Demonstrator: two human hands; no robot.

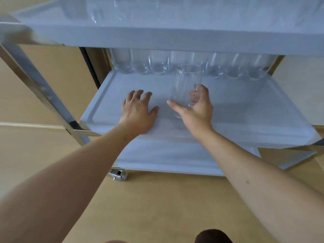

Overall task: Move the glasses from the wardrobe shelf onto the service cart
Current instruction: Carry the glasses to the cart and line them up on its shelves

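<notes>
My right hand (196,107) is wrapped around one clear glass (186,86). My thumb sticks out on the left side of it and my fingers (194,94) curl around the far side, so I can see them through the glass. The glass stands up straight on the middle shelf (245,106) of the cart (43,85).

My left hand (138,109) holds nothing. It is spread wide, palm down, over the same shelf, just beside the glass. I cannot tell if it is touching the shelf.

A row of glasses (189,65) stands along the back of this shelf. The top shelf (175,37) has more glasses (105,13) on it, but they look blurry. A wheel (118,174) peeks out at the bottom, on the brown floor (157,207).
</notes>
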